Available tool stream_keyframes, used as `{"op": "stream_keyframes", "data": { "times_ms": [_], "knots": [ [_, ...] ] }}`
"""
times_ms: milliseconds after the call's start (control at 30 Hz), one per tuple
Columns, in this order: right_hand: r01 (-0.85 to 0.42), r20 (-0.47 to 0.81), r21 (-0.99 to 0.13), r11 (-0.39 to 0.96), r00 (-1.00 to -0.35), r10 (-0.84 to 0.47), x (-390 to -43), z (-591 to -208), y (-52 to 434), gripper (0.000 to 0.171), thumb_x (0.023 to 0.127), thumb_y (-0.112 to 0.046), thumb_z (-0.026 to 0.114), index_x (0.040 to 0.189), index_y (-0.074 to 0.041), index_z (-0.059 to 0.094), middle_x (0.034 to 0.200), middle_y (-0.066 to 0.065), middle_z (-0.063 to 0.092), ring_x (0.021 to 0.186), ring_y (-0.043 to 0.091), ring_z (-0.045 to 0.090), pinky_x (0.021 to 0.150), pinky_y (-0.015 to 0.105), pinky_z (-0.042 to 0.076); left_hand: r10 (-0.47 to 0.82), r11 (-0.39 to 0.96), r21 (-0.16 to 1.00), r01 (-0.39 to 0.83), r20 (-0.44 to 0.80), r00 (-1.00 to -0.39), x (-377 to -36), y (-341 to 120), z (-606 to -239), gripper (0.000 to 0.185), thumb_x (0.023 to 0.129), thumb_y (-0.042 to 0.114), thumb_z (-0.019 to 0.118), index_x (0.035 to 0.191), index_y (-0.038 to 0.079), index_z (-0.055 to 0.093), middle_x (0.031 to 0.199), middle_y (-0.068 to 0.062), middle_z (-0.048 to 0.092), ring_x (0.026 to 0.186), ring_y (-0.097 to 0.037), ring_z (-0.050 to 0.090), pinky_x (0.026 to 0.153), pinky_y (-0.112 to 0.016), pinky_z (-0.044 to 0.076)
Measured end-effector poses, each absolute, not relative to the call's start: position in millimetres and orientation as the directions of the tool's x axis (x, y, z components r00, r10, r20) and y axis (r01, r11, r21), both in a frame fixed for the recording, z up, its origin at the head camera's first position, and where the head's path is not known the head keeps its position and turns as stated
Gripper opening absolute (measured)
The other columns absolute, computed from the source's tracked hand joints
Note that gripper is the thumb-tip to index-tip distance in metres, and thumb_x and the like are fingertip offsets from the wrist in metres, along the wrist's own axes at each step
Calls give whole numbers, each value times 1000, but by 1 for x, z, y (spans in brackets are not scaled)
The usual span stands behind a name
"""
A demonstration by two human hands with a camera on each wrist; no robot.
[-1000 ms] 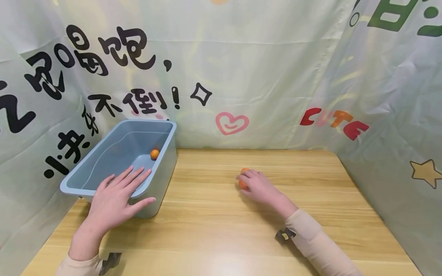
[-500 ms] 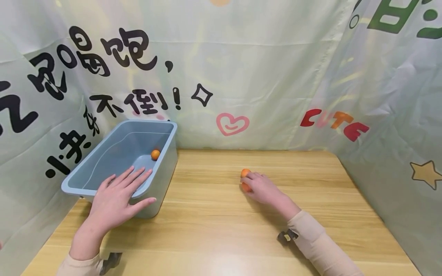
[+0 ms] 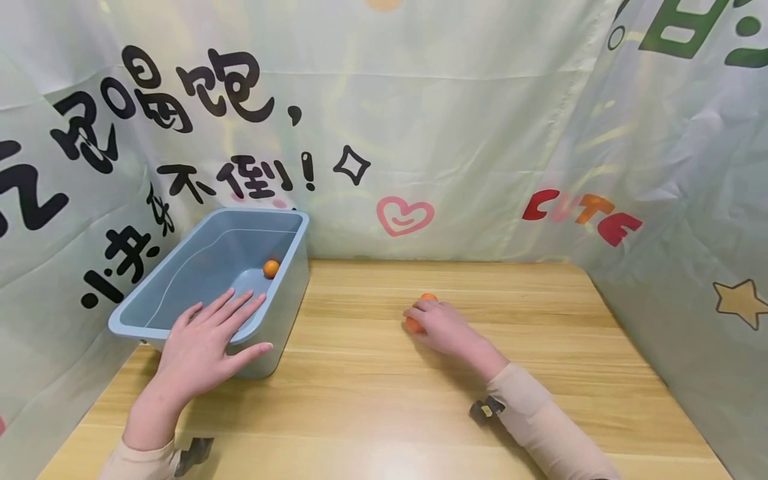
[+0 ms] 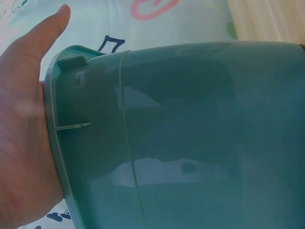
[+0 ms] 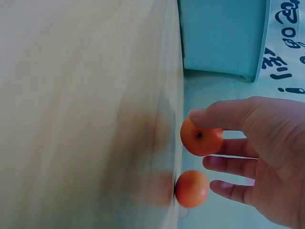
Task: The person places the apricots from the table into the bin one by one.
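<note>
My right hand (image 3: 443,327) pinches a small orange (image 5: 201,137) between thumb and fingers, close over the wooden table. In the right wrist view the thumb lies on top of this fruit, and its dark stem spot faces the camera. A second orange (image 5: 191,189) sits on the table just beside it, near the little fingertip; in the head view the hand partly covers it. My left hand (image 3: 201,343) rests with straight, spread fingers over the near rim of a blue plastic bin (image 3: 290,293). Inside the bin lies another orange (image 3: 271,269).
The bin stands at the left of the wooden table (image 3: 372,393), against the back. A printed cloth (image 3: 468,133) hangs round the back and sides. Small dark devices are strapped at both wrists.
The right hand shifts slightly right, then back left with the pinched orange, which now lies farther left of the second one. The left hand stays on the bin's rim.
</note>
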State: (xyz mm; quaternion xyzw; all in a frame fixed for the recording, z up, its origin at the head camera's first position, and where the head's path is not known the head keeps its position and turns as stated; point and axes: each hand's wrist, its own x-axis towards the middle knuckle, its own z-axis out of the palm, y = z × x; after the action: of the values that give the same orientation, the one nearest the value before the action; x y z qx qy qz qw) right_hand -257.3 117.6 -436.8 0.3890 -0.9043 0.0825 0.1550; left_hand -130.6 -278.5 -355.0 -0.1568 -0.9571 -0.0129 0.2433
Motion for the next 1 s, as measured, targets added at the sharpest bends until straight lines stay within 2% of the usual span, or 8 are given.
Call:
{"op": "stream_keyframes", "data": {
  "times_ms": [200, 300, 1000],
  "knots": [
    [-751, 360, -41, 659, -626, -692, -259, -433, 101, 29, 84, -22, 75, 111, -12, 70, 103, 5, 68, 97, 23, 64, 87, 43, 52, 291, 952, -49, 304, 467, -835, -131, -278, -356, 81, 75, 64, 69, 146, 33, 45, 141, -2, 58, 133, -31, 50, 102, -57, 35],
    [-758, 353, -49, 650, -622, -698, -260, -430, 92, 30, 85, -23, 75, 112, -12, 69, 104, 6, 68, 96, 24, 64, 84, 41, 51, 289, 952, -47, 302, 460, -840, -131, -278, -356, 82, 75, 64, 69, 146, 33, 44, 142, -2, 57, 134, -31, 50, 102, -57, 35],
    [-756, 345, -89, 648, -634, -692, -269, -400, 33, 42, 85, -25, 75, 125, -17, 63, 119, 3, 64, 111, 21, 59, 88, 40, 50, 277, 956, -35, 292, 442, -853, -132, -279, -356, 83, 75, 65, 69, 147, 35, 43, 144, -1, 56, 135, -30, 48, 103, -57, 33]
  ]
}}
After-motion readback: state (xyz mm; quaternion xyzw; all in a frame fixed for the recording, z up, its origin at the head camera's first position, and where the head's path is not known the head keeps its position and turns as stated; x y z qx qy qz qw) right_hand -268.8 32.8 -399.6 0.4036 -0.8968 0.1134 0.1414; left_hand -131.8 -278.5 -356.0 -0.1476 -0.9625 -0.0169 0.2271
